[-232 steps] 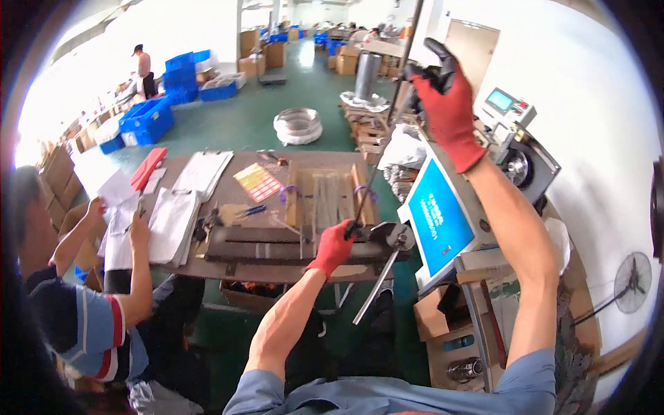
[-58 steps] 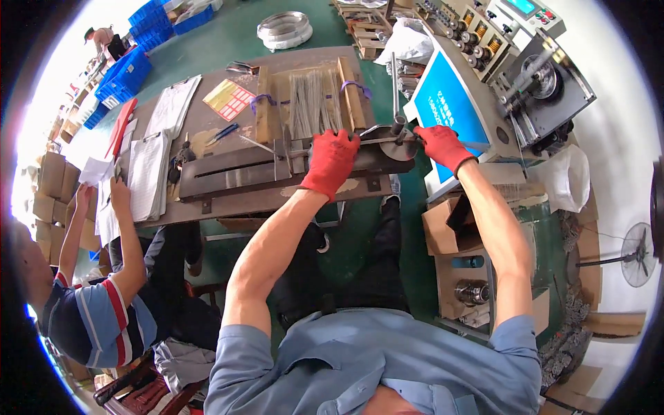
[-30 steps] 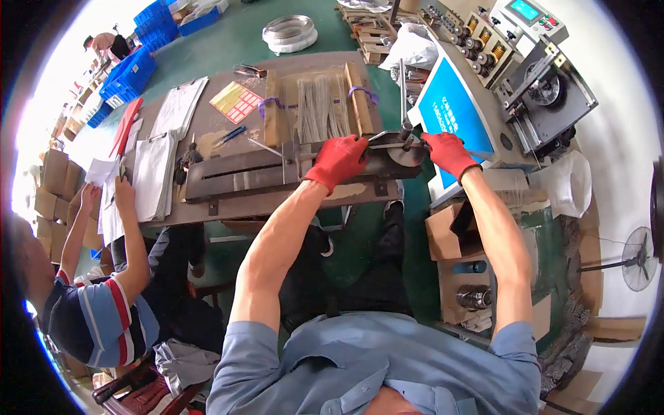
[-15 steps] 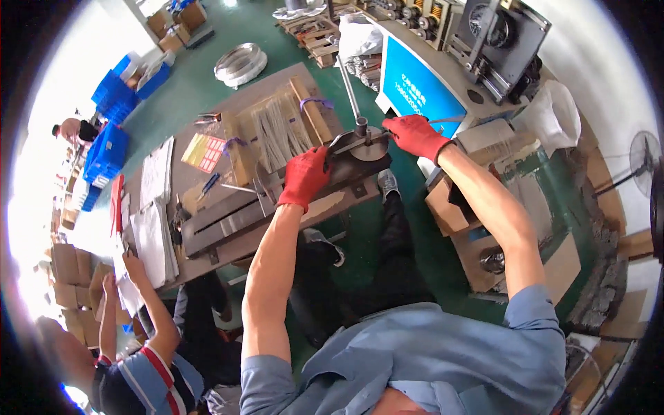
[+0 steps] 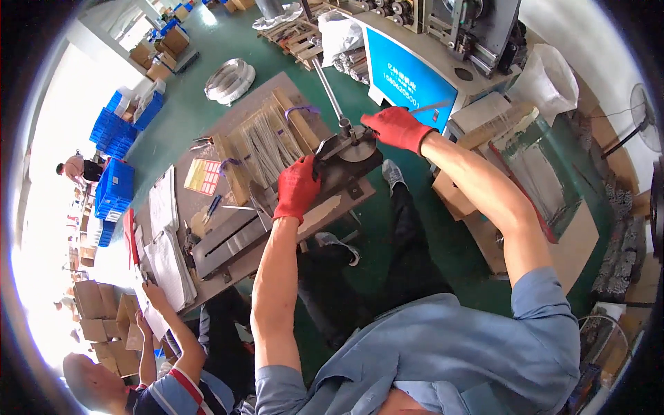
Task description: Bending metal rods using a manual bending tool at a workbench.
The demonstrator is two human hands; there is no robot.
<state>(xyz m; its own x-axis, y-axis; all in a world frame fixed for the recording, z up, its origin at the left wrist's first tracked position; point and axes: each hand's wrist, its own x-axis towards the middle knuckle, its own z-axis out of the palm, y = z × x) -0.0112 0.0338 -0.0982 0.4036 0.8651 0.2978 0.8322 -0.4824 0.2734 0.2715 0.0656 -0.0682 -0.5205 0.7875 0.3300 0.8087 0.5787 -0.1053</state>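
left hand [image 5: 297, 188]: fingers closed on metal strip [image 5: 432, 107] | right hand [image 5: 398, 129]: fingers gripping same strip | strip crosses round plate [image 5: 358, 151]

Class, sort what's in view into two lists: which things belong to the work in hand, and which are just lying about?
Apparently in use:
- left hand and right hand, red-gloved
- metal strip between them
- round metal disc
- slotted dark fixture

Apparently lying about:
- red-and-yellow card
- blue-handled tool
- pale coil on the floor
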